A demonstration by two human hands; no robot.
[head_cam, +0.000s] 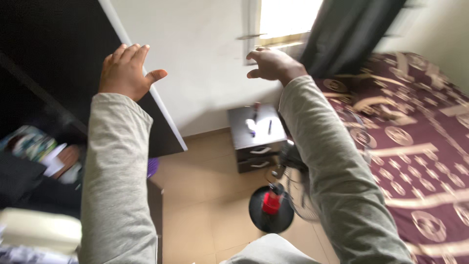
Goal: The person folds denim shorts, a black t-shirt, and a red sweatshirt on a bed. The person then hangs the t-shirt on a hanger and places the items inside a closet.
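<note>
Grey sleeves: covering both raised arms, seen from above.
Left hand: resting flat against the edge of a dark wardrobe door, fingers together, thumb sticking out.
Right hand: hanging in the air near the dark curtain, fingers loosely curled, holding nothing.
Wardrobe door: standing open at the left, above cluttered shelves.
Below: a dark nightstand, a floor fan, a maroon patterned bed.

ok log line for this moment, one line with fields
left hand: open, on wardrobe door edge | right hand: open, raised near curtain, holding nothing | below: nightstand, floor fan, bed
</note>
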